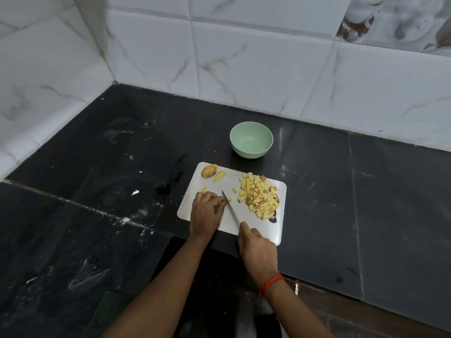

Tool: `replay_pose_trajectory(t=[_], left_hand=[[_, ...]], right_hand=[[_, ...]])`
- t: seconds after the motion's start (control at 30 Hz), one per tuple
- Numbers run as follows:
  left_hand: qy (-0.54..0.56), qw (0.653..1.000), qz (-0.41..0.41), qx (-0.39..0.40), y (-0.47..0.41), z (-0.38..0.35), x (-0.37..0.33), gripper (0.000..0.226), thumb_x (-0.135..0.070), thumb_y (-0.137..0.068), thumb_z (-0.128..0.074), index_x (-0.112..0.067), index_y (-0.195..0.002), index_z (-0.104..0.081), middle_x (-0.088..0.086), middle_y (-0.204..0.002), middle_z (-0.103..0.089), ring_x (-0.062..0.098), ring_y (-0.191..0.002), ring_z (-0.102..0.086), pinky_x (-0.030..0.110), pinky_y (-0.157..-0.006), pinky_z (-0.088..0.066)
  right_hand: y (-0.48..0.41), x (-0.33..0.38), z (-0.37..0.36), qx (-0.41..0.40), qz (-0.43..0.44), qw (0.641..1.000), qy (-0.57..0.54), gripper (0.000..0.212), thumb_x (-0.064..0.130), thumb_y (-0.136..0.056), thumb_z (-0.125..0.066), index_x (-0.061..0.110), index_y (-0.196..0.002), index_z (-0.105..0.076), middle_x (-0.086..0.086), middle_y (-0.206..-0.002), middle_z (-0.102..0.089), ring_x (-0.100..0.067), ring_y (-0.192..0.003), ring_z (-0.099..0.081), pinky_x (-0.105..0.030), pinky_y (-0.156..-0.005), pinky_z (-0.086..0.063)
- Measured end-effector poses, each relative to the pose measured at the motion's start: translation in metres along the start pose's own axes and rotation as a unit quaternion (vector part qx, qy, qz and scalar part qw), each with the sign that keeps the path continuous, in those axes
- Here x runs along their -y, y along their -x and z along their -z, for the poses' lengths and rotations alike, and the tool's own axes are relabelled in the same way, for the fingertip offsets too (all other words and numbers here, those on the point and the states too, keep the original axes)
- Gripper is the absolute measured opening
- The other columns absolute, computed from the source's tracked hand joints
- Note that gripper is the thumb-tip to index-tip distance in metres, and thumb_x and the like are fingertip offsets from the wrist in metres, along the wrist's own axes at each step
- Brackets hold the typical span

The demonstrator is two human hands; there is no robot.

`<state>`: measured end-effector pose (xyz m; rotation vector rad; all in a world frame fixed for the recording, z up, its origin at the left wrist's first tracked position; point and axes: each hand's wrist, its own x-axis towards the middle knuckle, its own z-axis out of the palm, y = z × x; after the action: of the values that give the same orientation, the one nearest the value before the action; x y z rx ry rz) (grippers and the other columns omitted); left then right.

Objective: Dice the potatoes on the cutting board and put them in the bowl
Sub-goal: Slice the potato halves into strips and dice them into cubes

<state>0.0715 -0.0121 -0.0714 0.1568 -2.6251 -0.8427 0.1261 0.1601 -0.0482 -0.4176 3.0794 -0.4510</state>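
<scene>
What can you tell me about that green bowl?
The bowl is round and pale mint green, with a smooth matte look, perhaps plastic. It stands upright and empty on the black countertop, just beyond the far edge of the white cutting board, seemingly with a narrow gap between them. Only the countertop touches it.

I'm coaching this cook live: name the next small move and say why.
Probably press the knife down through the potato piece under the left hand: the blade sits beside it, the right hand grips the handle, and the bowl is empty.
</scene>
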Motion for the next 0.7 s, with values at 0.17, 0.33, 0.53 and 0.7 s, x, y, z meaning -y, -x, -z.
replay_pose_trajectory(t=[0.17,0.33,0.53,0.7], left_hand=[[0.025,0.999,0.045,-0.011,0.003,0.0,0.004,0.026,-0.029,-0.086,-0.077,-0.017,-0.11,-0.076,-0.003,-0.101,-0.063,0.017,-0.098,-0.047,0.037,-0.083,-0.048],[0.002,0.999,0.042,0.002,0.004,0.0,0.004,0.015,-0.032,-0.087,-0.076,-0.024,-0.1,-0.079,-0.008,-0.097,-0.062,0.015,-0.097,-0.046,0.041,-0.083,-0.046],[0.011,0.999,0.039,0.008,0.002,0.003,0.002,0.016,-0.035,-0.091,-0.073,-0.024,-0.101,-0.079,-0.009,-0.095,-0.064,0.013,-0.094,-0.043,0.036,-0.081,-0.046],[0.047,0.998,0.049,0.012,0.001,0.003,0.004,0.015,-0.029,-0.091,-0.074,-0.019,-0.1,-0.08,-0.007,-0.094,-0.064,0.013,-0.094,-0.043,0.036,-0.08,-0.049]], right_hand=[[-0.003,0.006,0.003,-0.025,-0.048,0.999,0.003,0.018,0.021,-0.091,-0.062,0.019,-0.089,-0.045,0.002,-0.055,-0.05,-0.023,-0.034,-0.046,-0.027,-0.032,-0.032],[-0.014,0.002,0.001,-0.056,-0.051,0.994,-0.073,0.014,0.033,-0.103,-0.04,0.022,-0.095,-0.039,-0.001,-0.066,-0.059,-0.028,-0.051,-0.058,-0.036,-0.044,-0.047],[-0.016,0.003,-0.011,-0.042,-0.019,0.995,-0.093,0.017,0.037,-0.104,-0.034,0.024,-0.092,-0.033,-0.001,-0.068,-0.06,-0.029,-0.054,-0.059,-0.04,-0.047,-0.048],[-0.017,0.001,-0.01,-0.027,-0.001,0.996,-0.083,0.016,0.035,-0.105,-0.037,0.022,-0.094,-0.036,-0.001,-0.069,-0.06,-0.03,-0.054,-0.058,-0.038,-0.046,-0.046]])
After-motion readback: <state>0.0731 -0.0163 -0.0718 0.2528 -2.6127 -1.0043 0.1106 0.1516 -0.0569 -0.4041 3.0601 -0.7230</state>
